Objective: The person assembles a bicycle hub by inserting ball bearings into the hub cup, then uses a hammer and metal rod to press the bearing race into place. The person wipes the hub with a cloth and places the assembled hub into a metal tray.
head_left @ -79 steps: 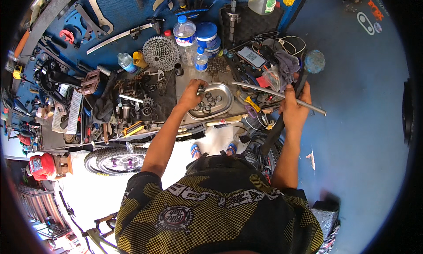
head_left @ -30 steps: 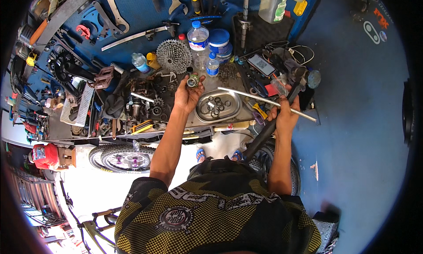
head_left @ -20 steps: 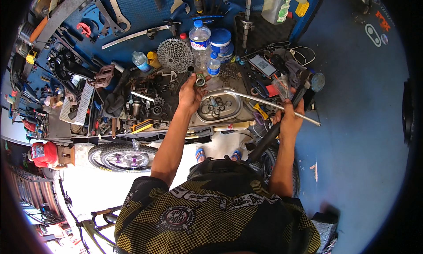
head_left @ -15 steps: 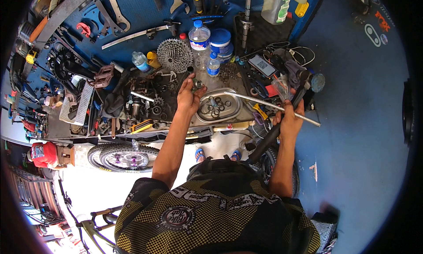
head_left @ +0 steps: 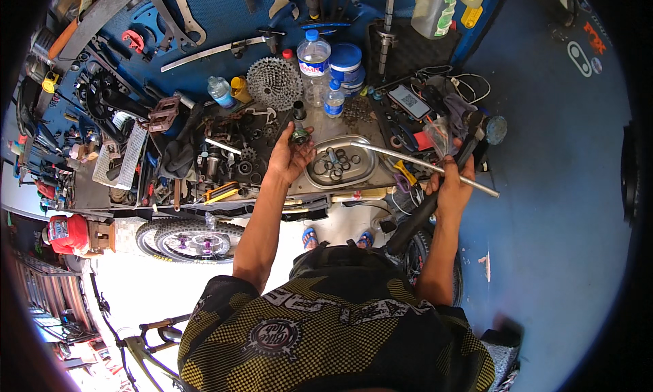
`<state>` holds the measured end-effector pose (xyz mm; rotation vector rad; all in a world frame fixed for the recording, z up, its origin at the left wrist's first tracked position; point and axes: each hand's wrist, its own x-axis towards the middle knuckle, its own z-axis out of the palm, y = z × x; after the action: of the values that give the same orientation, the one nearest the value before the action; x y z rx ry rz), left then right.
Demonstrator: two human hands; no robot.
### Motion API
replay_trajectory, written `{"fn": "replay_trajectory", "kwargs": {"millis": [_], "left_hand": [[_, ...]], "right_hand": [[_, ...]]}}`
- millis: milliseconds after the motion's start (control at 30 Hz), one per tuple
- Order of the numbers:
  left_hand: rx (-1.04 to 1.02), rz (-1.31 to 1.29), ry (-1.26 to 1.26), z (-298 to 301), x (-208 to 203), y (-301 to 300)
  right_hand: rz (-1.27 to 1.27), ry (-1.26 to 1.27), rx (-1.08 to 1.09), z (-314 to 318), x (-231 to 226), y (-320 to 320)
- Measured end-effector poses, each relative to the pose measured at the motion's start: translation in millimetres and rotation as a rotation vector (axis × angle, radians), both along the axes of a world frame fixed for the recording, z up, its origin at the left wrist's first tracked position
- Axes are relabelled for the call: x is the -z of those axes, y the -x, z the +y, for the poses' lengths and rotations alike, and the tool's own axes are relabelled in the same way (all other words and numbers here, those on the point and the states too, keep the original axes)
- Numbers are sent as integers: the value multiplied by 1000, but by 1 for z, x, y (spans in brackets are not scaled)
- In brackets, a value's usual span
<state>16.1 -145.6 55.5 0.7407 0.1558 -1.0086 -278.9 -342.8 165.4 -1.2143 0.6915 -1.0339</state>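
My left hand (head_left: 290,159) is raised palm-up at the near edge of the workbench. Its thumb and fingers curl round a small greenish, ring-shaped metal part (head_left: 300,137). Right of it sits an oval metal tray (head_left: 361,172) with several dark rings (head_left: 333,166) and a small cylindrical piece inside. My right hand (head_left: 451,189) is closed on a long silver rod (head_left: 401,157), whose far end reaches over the tray's back rim. A hammer (head_left: 496,129) with a round, bluish face extends beyond that hand; its handle seems to lie in the same grip, partly hidden by the fingers.
Behind the tray stand water bottles (head_left: 313,60), blue tubs (head_left: 345,62) and a large cassette (head_left: 275,84). A phone (head_left: 409,101) lies at the right among cables and tools. Loose parts crowd the left side. Bicycle wheels (head_left: 197,242) are below the bench. A person in red (head_left: 68,234) is far left.
My left hand has lowered slightly and turned, tilting the ring-shaped part in its fingers. The right hand keeps the rod in nearly the same pose. The whole view has shifted a little.
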Motion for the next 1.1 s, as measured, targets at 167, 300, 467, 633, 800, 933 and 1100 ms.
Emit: {"fn": "replay_trajectory", "kwargs": {"millis": [167, 300, 467, 633, 800, 933, 1100], "left_hand": [[26, -35, 15, -4, 5, -2], [-41, 47, -9, -12, 3, 2], [-36, 77, 22, -13, 0, 2], [-48, -109, -35, -21, -23, 16], [-86, -1044, -272, -24, -10, 15], [-67, -1734, -384, -17, -20, 35], [-32, -1795, -252, -12, -34, 52]], "right_hand": [[15, 13, 7, -1, 0, 0], [26, 7, 20, -2, -1, 1], [29, 10, 26, -2, -3, 1], [48, 21, 30, -2, -6, 5], [30, 28, -32, 3, -25, 2], [-15, 58, -146, 6, -53, 9], [42, 202, -228, 27, -101, 8]]}}
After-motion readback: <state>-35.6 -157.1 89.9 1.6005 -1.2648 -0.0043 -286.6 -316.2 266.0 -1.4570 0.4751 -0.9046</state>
